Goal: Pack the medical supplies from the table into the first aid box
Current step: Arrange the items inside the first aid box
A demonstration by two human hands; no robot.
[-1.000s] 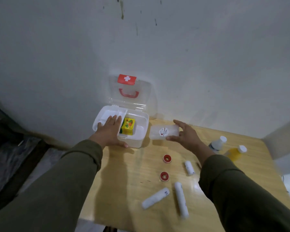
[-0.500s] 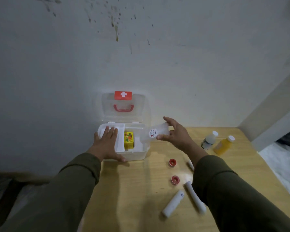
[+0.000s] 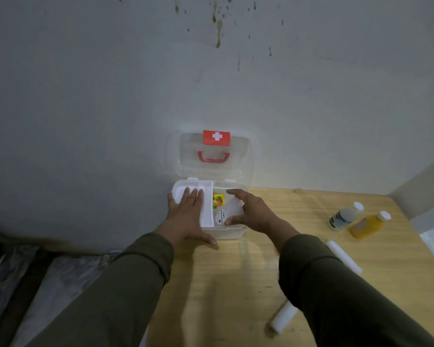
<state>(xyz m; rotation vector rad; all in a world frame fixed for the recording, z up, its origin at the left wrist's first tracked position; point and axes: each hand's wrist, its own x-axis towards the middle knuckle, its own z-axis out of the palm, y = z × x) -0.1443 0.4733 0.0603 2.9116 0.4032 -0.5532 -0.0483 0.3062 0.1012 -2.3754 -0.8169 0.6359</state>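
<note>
The box (image 3: pixel 232 232) sits open at the table's (image 3: pixel 236 284) far left corner, clear lid (image 3: pixel 246 166) standing up against the wall (image 3: pixel 110 96) at twelve o'clock, red cross label (image 3: pixel 216 137) at its top and red handle (image 3: pixel 213 157) just below. Left hand (image 3: pixel 186 216) lies flat, fingers spread, over the white tray (image 3: pixel 207 211) in the box's left half, thumb hooked down the front wall at six o'clock; it grips nothing, only presses. Right hand (image 3: pixel 252 211) is over the right compartment, fingers curled around a clear packet (image 3: pixel 229 209) with a round red-and-white sticker, thumb at the packet's near edge, forefinger at its far edge, so it is clasping the packet. The packet lies tilted inside the compartment, on top of a yellow carton (image 3: pixel 218 199) that peeks out at its ten o'clock. Whether the packet already rests on the carton or hangs in the fingers, I cannot tell. Out on the table, at three o'clock from the box and well apart, a white bottle (image 3: pixel 345 216) and an orange bottle (image 3: pixel 368 225) lie side by side, white caps pointing to one o'clock. One white roll (image 3: pixel 343 256) pokes out past the right sleeve (image 3: pixel 348 296) at four o'clock, another roll (image 3: pixel 283 318) lies near the front edge at five o'clock, partly hidden by that sleeve.
</note>
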